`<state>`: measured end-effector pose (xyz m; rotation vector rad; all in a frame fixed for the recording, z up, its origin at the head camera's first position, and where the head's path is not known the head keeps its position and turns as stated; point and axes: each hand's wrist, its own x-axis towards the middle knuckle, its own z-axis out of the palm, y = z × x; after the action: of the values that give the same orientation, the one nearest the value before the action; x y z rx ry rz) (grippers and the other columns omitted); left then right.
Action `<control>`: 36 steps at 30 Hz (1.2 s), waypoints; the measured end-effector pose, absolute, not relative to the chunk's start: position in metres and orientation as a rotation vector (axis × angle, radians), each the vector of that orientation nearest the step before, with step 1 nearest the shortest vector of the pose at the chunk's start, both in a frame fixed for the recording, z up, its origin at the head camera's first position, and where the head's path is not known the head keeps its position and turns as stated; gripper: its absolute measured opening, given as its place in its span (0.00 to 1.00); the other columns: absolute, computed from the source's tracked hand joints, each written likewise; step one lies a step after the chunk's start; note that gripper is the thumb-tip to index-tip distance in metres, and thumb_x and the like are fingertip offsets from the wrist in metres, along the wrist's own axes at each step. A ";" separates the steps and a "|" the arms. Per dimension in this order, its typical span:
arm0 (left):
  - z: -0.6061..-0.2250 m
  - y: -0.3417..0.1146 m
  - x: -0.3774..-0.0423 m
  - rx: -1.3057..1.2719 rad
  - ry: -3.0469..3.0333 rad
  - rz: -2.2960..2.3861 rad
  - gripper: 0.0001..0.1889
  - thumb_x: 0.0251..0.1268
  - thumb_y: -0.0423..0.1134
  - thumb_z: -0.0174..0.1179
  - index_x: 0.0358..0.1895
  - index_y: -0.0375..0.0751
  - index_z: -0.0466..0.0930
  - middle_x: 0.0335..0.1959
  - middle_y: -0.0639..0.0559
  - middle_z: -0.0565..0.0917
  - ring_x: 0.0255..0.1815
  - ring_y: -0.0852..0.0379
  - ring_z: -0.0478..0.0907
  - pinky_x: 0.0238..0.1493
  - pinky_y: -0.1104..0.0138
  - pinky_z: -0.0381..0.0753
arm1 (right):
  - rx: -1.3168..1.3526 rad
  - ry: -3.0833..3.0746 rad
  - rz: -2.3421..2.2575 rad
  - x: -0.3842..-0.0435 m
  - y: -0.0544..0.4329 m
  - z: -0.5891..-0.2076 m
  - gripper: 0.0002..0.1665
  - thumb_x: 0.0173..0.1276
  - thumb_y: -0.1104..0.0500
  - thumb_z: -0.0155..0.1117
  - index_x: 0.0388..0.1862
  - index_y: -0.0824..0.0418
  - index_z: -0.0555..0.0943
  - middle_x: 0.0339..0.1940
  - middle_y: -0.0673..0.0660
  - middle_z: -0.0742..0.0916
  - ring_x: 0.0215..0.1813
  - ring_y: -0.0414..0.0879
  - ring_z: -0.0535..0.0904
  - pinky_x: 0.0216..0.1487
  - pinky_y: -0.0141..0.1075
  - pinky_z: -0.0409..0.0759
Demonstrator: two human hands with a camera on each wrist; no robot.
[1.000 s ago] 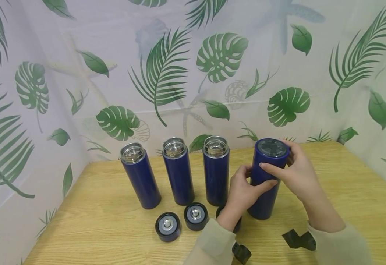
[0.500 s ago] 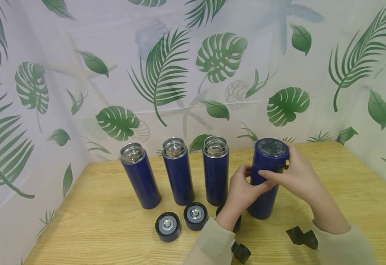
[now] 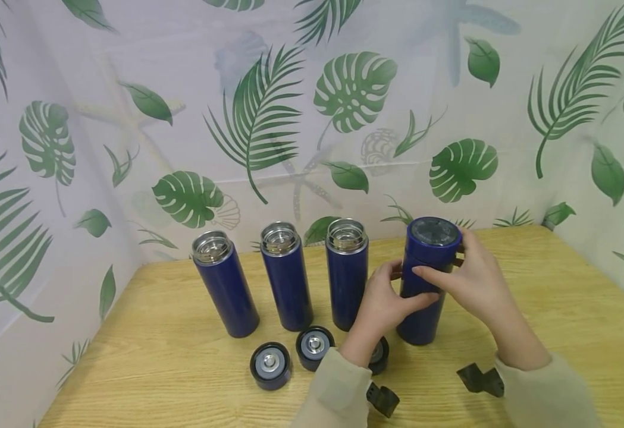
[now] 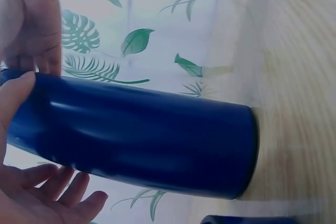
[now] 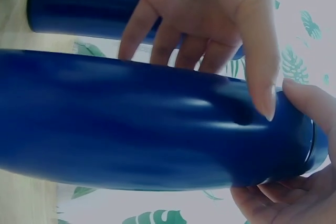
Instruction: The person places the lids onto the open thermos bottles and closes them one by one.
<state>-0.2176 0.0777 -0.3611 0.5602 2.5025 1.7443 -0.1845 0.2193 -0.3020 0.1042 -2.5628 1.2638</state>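
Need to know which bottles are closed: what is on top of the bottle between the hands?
A blue lid with a dark disc on top sits on that bottle. Its mouth and inside are covered and cannot be seen.

I can read no lettering, brand or number anywhere in my three views. On the lid's dark top [image 3: 435, 230], above the bottle [image 3: 417, 326] I grip, pale marks may be print or just glare; they're too small to tell.
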 end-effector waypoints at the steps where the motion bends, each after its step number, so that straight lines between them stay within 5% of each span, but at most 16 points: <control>1: -0.360 0.077 -0.218 0.547 2.514 1.723 0.37 0.43 0.53 0.68 0.59 0.47 0.65 0.52 0.59 0.71 0.53 0.62 0.67 0.50 0.63 0.69 | 0.099 -2.551 1.269 -0.185 0.220 -0.303 0.56 0.50 0.47 0.69 0.65 0.72 0.49 0.56 0.73 0.66 0.57 0.67 0.63 0.50 0.57 0.66; 15: -0.363 0.079 -0.219 0.516 2.538 1.672 0.34 0.46 0.49 0.67 0.59 0.44 0.66 0.53 0.56 0.70 0.52 0.61 0.67 0.48 0.67 0.70 | 0.095 -2.290 1.349 -0.204 0.226 -0.321 0.49 0.53 0.60 0.68 0.65 0.68 0.49 0.57 0.71 0.66 0.59 0.65 0.63 0.55 0.52 0.62; 36: -0.356 0.078 -0.212 0.618 2.552 1.653 0.30 0.48 0.50 0.65 0.55 0.44 0.69 0.50 0.57 0.72 0.51 0.62 0.69 0.49 0.67 0.70 | 0.127 -2.221 1.227 -0.206 0.228 -0.322 0.46 0.57 0.60 0.63 0.66 0.71 0.47 0.59 0.72 0.63 0.60 0.65 0.60 0.56 0.56 0.58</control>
<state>-0.2118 0.0776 -0.3561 0.6181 2.5520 1.6526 -0.2062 0.2283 -0.3224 0.1274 -2.2206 1.2274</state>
